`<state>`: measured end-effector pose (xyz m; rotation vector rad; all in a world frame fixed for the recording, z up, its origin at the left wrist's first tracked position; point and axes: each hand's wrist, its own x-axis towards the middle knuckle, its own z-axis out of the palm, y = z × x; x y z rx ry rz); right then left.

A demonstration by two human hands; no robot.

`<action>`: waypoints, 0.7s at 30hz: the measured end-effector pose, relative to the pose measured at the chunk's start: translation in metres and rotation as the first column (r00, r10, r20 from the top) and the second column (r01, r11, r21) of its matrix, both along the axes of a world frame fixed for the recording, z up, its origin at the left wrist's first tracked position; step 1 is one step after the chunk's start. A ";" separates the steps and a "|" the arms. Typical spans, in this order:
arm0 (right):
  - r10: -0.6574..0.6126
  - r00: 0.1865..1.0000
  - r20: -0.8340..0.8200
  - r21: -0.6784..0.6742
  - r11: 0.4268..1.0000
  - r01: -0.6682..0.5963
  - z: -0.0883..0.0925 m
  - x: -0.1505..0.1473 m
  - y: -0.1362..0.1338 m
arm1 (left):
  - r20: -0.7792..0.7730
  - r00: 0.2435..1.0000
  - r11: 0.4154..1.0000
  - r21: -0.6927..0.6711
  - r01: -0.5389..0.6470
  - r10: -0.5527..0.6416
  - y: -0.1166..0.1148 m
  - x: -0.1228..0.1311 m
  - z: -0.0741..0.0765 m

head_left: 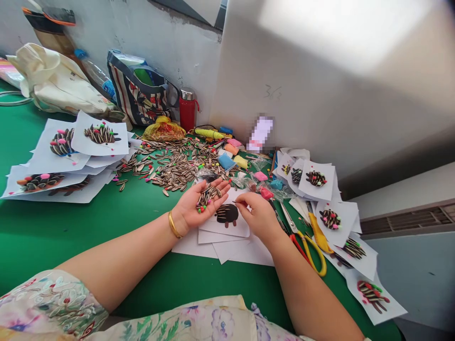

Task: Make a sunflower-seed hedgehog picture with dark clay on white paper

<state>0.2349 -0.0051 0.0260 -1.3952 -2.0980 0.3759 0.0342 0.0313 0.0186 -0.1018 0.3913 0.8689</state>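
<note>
The left hand (194, 208), open and palm up, cradles striped seeds (209, 194); between the hands, a dark, pale-striped figure (228, 214) lies on white paper (213, 226); the right hand (260, 213) pinches a slender piece (235, 202) (probably a seed). Seed-laying appears underway; the next move likely calls for precise placement.

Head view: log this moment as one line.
left hand: open, palm up, cradling striped sunflower seeds | right hand: pinched, beside black oval figure on white paper
</note>
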 end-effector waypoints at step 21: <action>0.072 0.963 0.259 -0.175 0.984 -0.026 -0.009 -0.012 0.000 | -0.040 0.999 0.999 -0.002 -0.033 0.033 0.001 0.000 0.002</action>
